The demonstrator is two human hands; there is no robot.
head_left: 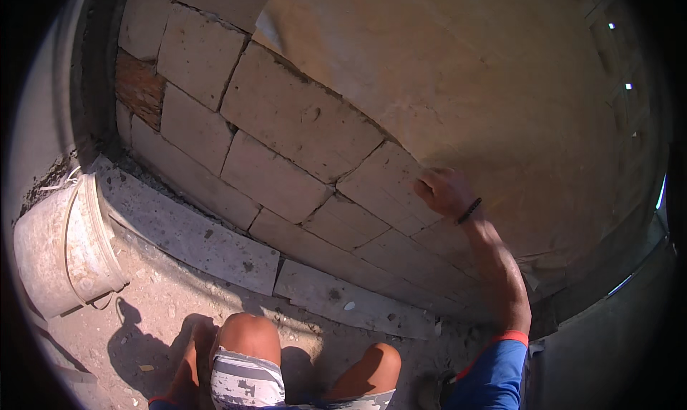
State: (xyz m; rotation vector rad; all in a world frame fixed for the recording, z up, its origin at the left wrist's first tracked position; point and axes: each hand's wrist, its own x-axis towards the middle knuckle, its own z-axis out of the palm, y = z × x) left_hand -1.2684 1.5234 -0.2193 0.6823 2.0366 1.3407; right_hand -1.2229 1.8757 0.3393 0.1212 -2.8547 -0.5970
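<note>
My right hand [445, 192] is reached out to the block wall, its fingers curled closed at the lower edge of a large tan sheet [458, 81]. The fingertips face away, so what they hold, if anything, is hidden. A dark bracelet [469, 210] circles that wrist. The sheet hangs over the upper right of the wall, and its edge slants down from upper left toward my hand. Pale rectangular blocks [297, 113] show below it. Down by my left knee, my left hand [203, 327] is in shadow and partly behind the leg; its fingers cannot be made out.
A dirty white bucket [61, 242] leans at the left near the wall's foot. Flat pale slabs [189, 227] run along the wall's base. A reddish broken brick patch [139, 88] sits among the blocks. Dusty ground [161, 303] with rubble lies around my knees.
</note>
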